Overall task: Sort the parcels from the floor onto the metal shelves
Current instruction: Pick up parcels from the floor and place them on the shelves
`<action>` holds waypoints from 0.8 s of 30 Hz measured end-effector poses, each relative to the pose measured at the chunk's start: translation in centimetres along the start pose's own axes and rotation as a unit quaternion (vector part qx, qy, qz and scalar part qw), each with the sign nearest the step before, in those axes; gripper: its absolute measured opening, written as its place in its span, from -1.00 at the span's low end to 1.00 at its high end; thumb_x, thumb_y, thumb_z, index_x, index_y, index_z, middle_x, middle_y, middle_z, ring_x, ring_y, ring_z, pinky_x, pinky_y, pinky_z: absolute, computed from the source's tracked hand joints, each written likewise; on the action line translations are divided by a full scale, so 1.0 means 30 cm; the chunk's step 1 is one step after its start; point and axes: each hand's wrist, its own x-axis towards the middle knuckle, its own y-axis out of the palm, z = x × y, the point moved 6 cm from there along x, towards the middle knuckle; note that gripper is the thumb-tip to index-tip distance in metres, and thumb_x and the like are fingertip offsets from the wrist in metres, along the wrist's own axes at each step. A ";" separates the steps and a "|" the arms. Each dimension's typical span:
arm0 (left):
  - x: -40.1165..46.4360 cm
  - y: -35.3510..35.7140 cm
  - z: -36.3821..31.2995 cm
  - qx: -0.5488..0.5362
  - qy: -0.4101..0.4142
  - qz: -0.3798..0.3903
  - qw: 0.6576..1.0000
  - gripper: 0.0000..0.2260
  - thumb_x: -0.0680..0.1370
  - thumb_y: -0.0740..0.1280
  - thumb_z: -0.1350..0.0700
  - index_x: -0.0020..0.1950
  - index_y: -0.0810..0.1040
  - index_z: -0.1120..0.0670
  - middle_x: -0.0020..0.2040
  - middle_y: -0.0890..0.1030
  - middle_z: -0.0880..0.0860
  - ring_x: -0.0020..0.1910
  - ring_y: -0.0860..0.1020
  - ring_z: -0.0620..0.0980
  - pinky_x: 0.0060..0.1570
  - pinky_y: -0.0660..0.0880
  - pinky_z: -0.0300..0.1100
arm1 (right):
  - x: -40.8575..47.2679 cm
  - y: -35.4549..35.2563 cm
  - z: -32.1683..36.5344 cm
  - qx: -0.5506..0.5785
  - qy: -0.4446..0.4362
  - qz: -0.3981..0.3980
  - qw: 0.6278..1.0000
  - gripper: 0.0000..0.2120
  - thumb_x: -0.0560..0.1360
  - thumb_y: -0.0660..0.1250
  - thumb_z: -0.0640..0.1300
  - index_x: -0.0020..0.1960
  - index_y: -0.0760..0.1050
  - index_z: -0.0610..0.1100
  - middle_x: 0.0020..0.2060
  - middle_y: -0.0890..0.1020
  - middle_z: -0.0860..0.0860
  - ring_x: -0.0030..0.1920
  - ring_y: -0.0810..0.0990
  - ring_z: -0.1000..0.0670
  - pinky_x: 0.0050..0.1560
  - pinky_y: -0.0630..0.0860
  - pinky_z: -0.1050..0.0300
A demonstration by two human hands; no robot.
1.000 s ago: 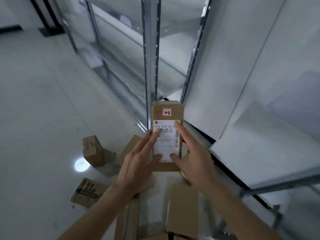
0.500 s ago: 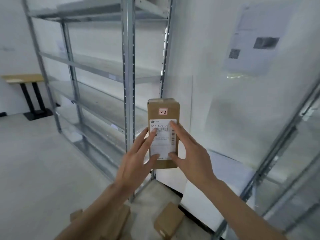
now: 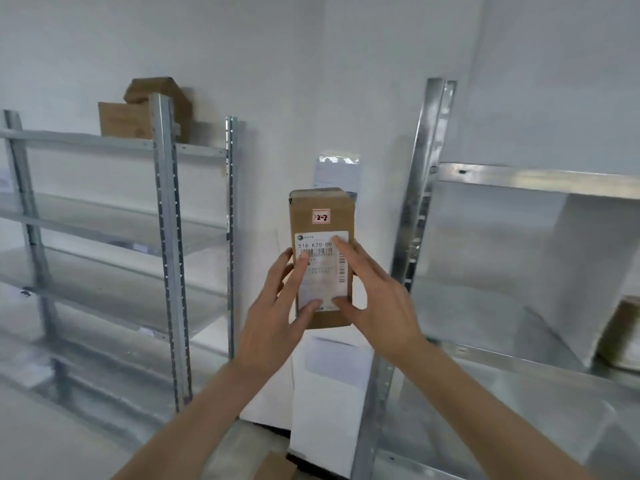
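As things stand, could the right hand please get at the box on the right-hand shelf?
Probably not yet: the right hand is holding the parcel with the left hand; the box sits far right, with open shelf before it.

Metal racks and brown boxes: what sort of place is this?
Probably a parcel sorting or storage room: bare metal shelves, cardboard boxes on the top shelf, and a labelled parcel with a barcode held up in both hands.
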 end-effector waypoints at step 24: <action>-0.058 0.577 -1.619 -0.155 0.109 0.052 0.980 -0.29 0.56 0.46 0.10 0.64 0.20 0.02 0.55 0.24 0.07 0.48 0.12 -0.31 0.28 0.24 -0.53 | -0.936 -1.417 -0.555 -0.172 0.085 -0.105 0.976 -0.06 0.50 0.55 -0.07 0.63 0.03 0.34 0.59 0.08 0.31 0.27 0.62 -0.05 0.07 0.64 -0.08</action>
